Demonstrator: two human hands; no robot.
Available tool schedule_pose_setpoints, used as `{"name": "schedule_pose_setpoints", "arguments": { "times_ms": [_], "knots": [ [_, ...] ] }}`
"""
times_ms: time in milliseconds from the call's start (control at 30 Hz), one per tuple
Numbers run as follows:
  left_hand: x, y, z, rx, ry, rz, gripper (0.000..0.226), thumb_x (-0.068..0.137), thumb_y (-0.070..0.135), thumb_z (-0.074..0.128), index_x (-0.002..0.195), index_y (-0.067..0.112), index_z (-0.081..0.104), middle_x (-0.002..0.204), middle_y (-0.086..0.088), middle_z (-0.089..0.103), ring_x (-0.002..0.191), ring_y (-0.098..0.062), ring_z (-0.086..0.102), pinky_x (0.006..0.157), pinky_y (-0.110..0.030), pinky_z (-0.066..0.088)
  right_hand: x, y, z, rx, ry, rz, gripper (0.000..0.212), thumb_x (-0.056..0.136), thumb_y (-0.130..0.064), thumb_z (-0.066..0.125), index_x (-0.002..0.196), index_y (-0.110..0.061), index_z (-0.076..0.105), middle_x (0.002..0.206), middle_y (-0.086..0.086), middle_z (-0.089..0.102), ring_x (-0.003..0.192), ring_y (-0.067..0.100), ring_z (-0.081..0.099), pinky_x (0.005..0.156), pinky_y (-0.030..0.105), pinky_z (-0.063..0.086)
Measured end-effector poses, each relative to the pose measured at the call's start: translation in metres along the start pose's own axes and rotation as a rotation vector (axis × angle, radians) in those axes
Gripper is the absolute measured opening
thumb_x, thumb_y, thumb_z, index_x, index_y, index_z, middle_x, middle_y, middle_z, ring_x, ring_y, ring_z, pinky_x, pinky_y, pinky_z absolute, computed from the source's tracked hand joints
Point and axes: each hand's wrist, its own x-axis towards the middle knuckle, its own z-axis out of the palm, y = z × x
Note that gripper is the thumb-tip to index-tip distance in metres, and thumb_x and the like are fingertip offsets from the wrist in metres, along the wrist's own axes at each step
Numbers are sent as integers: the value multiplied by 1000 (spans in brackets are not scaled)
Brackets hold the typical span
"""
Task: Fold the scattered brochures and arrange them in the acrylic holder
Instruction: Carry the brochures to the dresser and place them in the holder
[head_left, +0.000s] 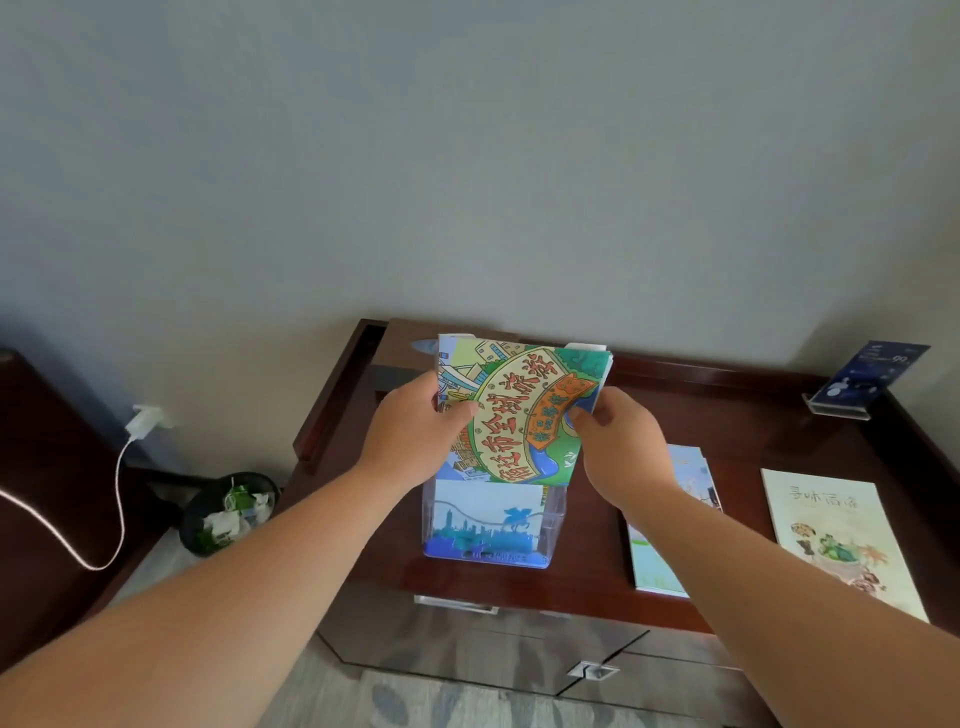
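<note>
While the person stands at the dark reddish-brown wooden bench (727, 415), both hands grip one folded brochure with a green and orange cartoon map cover (519, 410). The left hand (415, 431) pinches its left edge, thumb on the front face; the right hand (618, 441) pinches its right edge. The brochure stands upright, slightly tilted, with its lower end inside the clear acrylic holder (553, 519) near the front of the bench. How deep it sits cannot be told. A white and blue skyline brochure (488, 525) already occupies the front pocket of the holder.

On the bench to the right lie a pale green and blue brochure (654, 566), partly hidden under the right forearm, and further right a cream booklet with food illustrations (836, 535), flat and apart from the holder. A small acrylic stand with a dark blue card (867, 379) sits at the far right corner. On the floor to the left stands a black waste bin (228, 514), and a white charger (143, 418) is plugged into the wall.
</note>
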Motion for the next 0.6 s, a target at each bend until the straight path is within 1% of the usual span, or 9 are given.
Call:
{"name": "schedule_pose_setpoints", "arguments": {
  "times_ms": [67, 133, 233, 333, 400, 467, 533, 600],
  "knots": [
    [0, -8, 1, 11, 9, -27, 11, 93, 28, 61, 103, 27, 65, 101, 14, 71, 88, -2, 66, 74, -33, 55, 2, 2, 8, -33, -25, 8, 13, 97, -25, 53, 97, -18, 64, 93, -2, 70, 86, 21, 64, 73, 38, 51],
    [1, -15, 4, 18, 14, -53, 10, 93, 28, 61, 103, 27, 64, 102, 14, 71, 90, -4, 66, 75, -34, 56, 4, 7, 13, -65, -44, 10, 14, 98, -26, 52, 96, -19, 64, 91, -3, 70, 84, 20, 64, 72, 38, 52],
    [1, -23, 9, 60, 17, -70, 9, 93, 29, 60, 102, 28, 64, 101, 14, 70, 89, -2, 66, 68, -28, 54, 8, 13, 19, -107, -61, 8, 13, 98, -28, 52, 91, -23, 63, 87, -5, 68, 80, 16, 63, 65, 34, 51],
    [0, -32, 14, 107, 30, -93, 11, 93, 30, 60, 102, 25, 65, 99, 14, 71, 84, 1, 64, 62, -22, 48, 10, 19, 26, -131, -62, -7, 15, 98, -27, 54, 83, -29, 57, 81, -11, 65, 70, 5, 58, 52, 26, 41],
    [-2, -37, 17, 145, 45, -101, 13, 92, 31, 61, 100, 22, 65, 98, 12, 71, 86, -3, 64, 64, -26, 51, 10, 24, 30, -149, -61, 8, 13, 98, -27, 54, 85, -31, 52, 78, -15, 60, 67, 2, 55, 50, 22, 35],
    [-5, -40, 21, 193, 62, -123, 16, 91, 32, 63, 98, 18, 59, 95, 9, 68, 83, -8, 64, 62, -29, 51, 10, 29, 35, -152, -60, 36, 6, 97, -27, 55, 94, -27, 50, 80, -15, 58, 66, 0, 53, 48, 21, 34],
    [-8, -44, 25, 226, 83, -151, 23, 91, 32, 64, 93, 16, 48, 91, 7, 64, 76, -7, 63, 53, -27, 48, 10, 34, 38, -148, -67, 55, 8, 97, -25, 55, 100, -23, 49, 81, -13, 58, 67, 1, 55, 48, 22, 36],
    [-9, -48, 30, 251, 92, -172, 27, 92, 32, 62, 90, 15, 42, 88, 6, 63, 71, -7, 62, 48, -27, 44, 9, 38, 40, -167, -78, 64, 8, 98, -24, 55, 101, -20, 49, 80, -11, 58, 66, 4, 56, 47, 24, 38]
  ]
}}
